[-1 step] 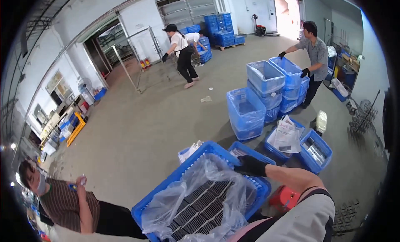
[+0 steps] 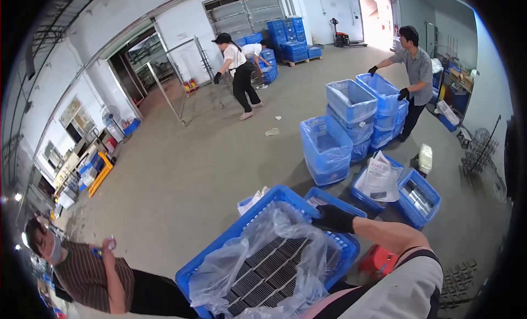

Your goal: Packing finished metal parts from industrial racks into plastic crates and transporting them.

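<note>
At far left, a co-worker in a striped top [image 2: 90,269] holds a small item too blurred to name. At the lower middle, a blue perforated crate [image 2: 228,233] is cut off by the lower edge; its crumpled clear plastic liner [image 2: 214,283] partly covers rows of dark finned parts [image 2: 272,267]. The person's left hand is out of view, so its fingers cannot be told. The black-gloved right hand [image 2: 335,219] clasps the crate's upper right rim, fingers closed over it, tips hidden. Farther right, newspaper-like sheets [image 2: 381,176] with red and black print cover a low crate's contents.
</note>
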`<action>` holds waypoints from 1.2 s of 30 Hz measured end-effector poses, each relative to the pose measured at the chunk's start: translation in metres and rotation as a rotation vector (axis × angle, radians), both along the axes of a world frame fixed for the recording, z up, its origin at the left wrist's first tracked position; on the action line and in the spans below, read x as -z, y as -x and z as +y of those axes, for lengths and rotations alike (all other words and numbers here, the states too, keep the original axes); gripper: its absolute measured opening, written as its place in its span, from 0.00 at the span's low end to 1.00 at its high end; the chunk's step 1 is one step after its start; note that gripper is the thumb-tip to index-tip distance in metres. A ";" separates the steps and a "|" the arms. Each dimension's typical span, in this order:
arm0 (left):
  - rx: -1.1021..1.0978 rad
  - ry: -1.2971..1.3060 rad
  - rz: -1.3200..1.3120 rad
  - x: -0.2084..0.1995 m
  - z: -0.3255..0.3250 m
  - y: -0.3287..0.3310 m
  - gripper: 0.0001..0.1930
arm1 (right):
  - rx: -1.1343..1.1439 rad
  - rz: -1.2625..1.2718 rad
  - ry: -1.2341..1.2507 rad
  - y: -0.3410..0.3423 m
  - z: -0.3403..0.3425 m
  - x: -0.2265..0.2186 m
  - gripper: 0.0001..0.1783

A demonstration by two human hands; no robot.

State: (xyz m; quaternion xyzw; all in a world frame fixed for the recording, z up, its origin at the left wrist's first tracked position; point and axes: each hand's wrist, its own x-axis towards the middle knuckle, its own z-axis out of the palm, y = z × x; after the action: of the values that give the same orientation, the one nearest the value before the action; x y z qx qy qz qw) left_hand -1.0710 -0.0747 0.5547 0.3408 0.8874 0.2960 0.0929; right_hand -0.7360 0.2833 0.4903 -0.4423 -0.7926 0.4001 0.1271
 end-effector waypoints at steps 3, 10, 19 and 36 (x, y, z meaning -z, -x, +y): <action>0.129 -0.137 -0.096 0.032 0.035 0.063 0.36 | 0.045 0.004 -0.014 0.017 0.018 0.001 0.25; 0.248 -0.125 -0.025 0.036 0.138 0.199 0.35 | 0.195 0.091 0.025 0.118 0.103 -0.019 0.25; 0.324 -0.314 -0.398 0.039 0.271 0.329 0.21 | 0.252 -0.045 -0.015 0.212 0.152 -0.007 0.27; 0.543 -0.153 -0.305 0.058 0.580 0.471 0.21 | 0.661 -0.084 -0.178 0.308 0.306 -0.001 0.23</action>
State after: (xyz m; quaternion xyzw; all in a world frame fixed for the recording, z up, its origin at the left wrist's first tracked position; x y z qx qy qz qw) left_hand -1.5416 0.5055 0.4967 0.5229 0.7150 0.3741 0.2746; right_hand -1.0443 0.5892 0.4915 -0.6785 -0.6426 0.2478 0.2555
